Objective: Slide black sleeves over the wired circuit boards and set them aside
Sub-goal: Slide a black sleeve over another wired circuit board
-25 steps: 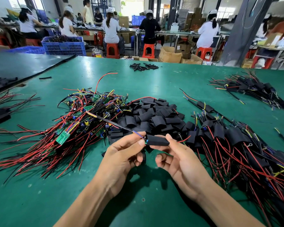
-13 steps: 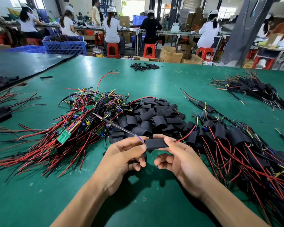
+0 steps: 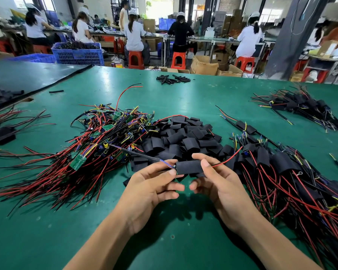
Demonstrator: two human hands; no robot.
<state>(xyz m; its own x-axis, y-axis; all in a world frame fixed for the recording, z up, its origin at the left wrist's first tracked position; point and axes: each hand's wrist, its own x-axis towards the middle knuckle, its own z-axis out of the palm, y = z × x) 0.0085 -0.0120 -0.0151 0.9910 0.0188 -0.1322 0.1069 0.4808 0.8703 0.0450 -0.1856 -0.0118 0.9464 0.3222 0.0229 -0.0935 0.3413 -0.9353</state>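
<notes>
Pinching a black sleeve (image 3: 189, 167) at both ends, we hold it level just above the green table (image 3: 183, 98), near the front and in the middle; our right hand (image 3: 220, 185) grips its right end between thumb and forefinger, the other fingers loosely curled beneath; our left hand (image 3: 150, 185) pinches the blue wires (image 3: 165, 163) right where they leave the sleeve's left mouth. A red wire (image 3: 229, 159) runs out of the right end. The board inside is hidden by the sleeve; at the left mouth we cannot make out more than a small dark edge.

Just behind our hands lies a heap of loose sleeves (image 3: 183, 137); touching it on the left, a tangle of bare boards (image 3: 105, 137) with red and black wires fanning toward us; on the right, a pile of sleeved boards (image 3: 281, 166) that runs off the lower right corner.

Well apart, at the far right, sits a second sleeved pile (image 3: 300, 106); near the far edge, a small cluster of thin black tubes (image 3: 173, 79), too small to tell further. At the left border more wires (image 3: 2, 131) are cut off. Beyond the table stand a blue crate (image 3: 78, 54) and seated workers (image 3: 135, 34), backs turned.
</notes>
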